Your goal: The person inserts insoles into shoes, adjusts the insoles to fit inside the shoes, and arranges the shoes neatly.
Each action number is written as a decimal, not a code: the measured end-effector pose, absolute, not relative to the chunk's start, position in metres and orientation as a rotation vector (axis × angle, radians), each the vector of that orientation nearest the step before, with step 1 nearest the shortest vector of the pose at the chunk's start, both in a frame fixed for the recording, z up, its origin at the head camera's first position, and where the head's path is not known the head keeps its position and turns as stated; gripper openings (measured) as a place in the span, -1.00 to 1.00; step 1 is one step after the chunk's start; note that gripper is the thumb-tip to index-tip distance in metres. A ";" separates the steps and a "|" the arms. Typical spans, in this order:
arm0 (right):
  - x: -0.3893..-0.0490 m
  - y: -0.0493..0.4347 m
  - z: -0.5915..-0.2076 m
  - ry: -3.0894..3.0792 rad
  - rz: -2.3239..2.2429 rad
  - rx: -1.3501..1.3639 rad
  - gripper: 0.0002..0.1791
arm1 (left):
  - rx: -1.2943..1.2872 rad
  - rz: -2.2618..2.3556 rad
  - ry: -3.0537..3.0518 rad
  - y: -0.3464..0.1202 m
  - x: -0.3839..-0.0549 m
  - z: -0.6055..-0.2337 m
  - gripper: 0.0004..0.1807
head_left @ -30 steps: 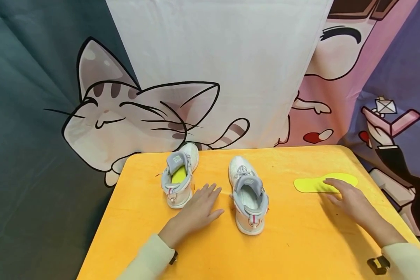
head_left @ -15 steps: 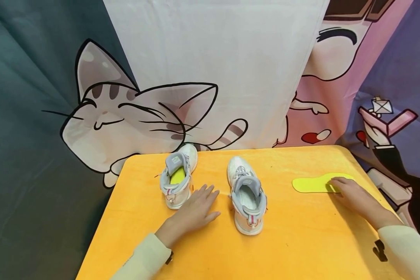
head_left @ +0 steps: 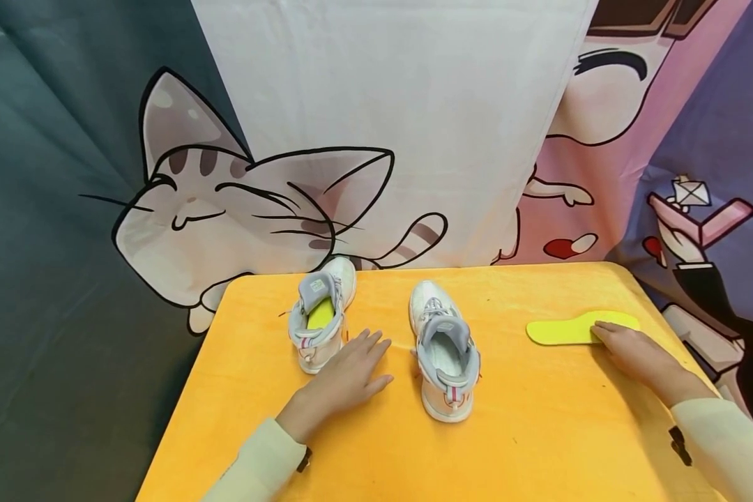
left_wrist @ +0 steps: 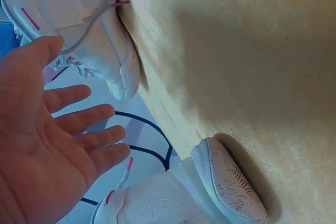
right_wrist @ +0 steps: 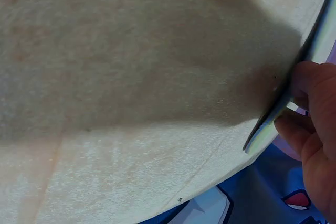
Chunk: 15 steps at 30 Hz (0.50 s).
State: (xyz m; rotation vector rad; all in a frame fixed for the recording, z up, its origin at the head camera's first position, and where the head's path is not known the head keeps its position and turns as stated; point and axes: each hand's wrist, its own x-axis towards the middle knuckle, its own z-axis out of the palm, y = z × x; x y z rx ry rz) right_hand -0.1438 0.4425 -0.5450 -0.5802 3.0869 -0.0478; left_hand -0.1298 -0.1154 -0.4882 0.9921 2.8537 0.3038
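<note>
A yellow-green insole (head_left: 565, 330) lies flat at the right of the table. My right hand (head_left: 637, 354) is at its near edge, fingers bent over it; in the right wrist view, thumb and a fingertip of the right hand (right_wrist: 320, 116) pinch that edge. Two white sneakers stand in the middle and left. The left sneaker (head_left: 314, 352) has a yellow-green insole (head_left: 321, 314) inside; the right sneaker (head_left: 448, 403) shows a pale inside. Between them hovers my left hand (head_left: 350, 373), fingers spread, holding nothing. In the left wrist view the left hand's palm (left_wrist: 47, 150) faces the camera.
Everything sits on a yellow table (head_left: 508, 453) with rounded far corners. Behind its far edge hangs a cartoon backdrop (head_left: 389, 104) with a cat drawing. The sneakers stand apart, toes toward the backdrop.
My right hand has come down and shifted onto the near edge of the loose insole, its fingers drawing in. The left hand stays almost still; the sneakers have not moved.
</note>
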 end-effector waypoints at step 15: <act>-0.144 0.441 -0.548 3.230 0.090 -0.736 -0.84 | 0.988 0.312 2.868 -0.116 -0.130 -0.488 -0.32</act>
